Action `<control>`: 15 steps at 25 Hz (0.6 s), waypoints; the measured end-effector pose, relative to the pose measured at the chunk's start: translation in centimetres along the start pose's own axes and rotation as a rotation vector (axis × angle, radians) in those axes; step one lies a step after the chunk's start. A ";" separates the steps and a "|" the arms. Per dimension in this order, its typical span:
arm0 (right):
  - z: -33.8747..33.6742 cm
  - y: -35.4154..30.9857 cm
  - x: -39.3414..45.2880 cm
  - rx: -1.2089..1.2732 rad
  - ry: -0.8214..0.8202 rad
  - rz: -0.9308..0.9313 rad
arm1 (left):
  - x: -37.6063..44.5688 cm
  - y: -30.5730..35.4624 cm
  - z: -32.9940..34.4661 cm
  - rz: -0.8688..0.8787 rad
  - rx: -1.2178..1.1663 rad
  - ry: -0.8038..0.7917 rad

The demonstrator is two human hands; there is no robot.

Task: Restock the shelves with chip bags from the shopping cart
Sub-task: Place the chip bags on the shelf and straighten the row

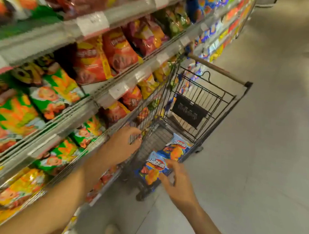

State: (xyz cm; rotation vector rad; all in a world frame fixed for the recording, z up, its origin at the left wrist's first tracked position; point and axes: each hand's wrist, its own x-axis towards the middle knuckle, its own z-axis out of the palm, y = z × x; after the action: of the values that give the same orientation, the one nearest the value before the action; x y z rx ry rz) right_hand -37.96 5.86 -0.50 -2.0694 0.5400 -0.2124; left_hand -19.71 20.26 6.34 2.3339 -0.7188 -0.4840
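Head view: restocking looks well along. The black wire shopping cart (197, 101) holds just two blue foil chip bags (177, 148) low in its basket. The right hand (177, 181) has its fingers clamped on the nearer bag; the left hand (125, 144) grips the cart's rim. The grey metal shelves (103, 98) beside it appear full.

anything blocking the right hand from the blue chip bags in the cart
Nothing visible does. The right hand already touches the near blue chip bag, which sticks up above the cart rim. A second blue bag lies just behind it. The left hand grips the cart's shelf-side wire edge, clear of both.
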 end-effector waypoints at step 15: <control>5.8 14.9 24.1 0.082 -0.059 0.709 | 21.3 -18.7 20.7 -0.511 -0.074 -0.551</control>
State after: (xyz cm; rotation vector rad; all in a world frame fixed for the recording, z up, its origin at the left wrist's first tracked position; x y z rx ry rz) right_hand -18.80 -7.42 -17.63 -1.6809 1.1608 0.2384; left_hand -6.57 9.79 -24.53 2.3148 -0.3118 -1.3900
